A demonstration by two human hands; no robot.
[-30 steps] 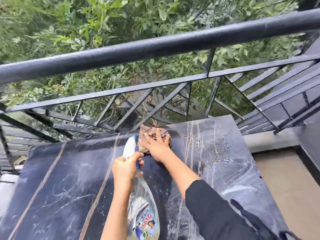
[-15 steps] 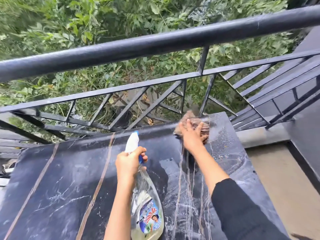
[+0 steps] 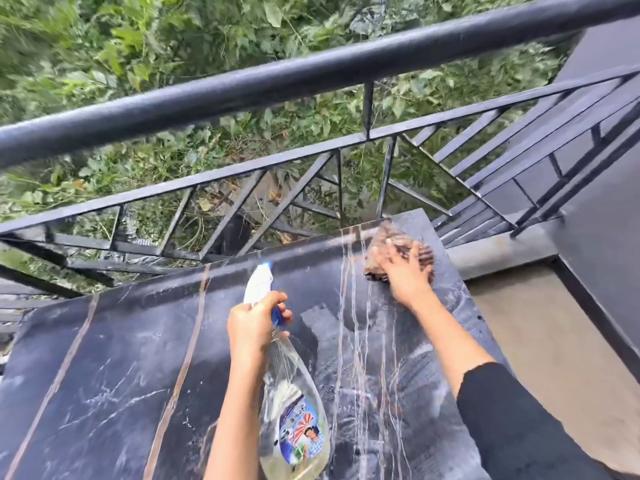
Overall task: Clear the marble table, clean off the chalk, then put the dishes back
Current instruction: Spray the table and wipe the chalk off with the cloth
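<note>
So the rag [image 3: 379,268] scrubs flat, the right hand [image 3: 408,278] presses it, fingers [image 3: 414,254] spread. The left hand [image 3: 252,323] grips the bottle [image 3: 294,417] ready.

**Balcony edge in daylight**

A black metal railing [image 3: 311,74] with a thick round top bar and slanted struts fronts dense green foliage [image 3: 166,39]. At right, a tan floor [image 3: 540,341] meets a dark grey wall [image 3: 606,271], with a pale concrete ledge [image 3: 498,252] below the railing.
</note>
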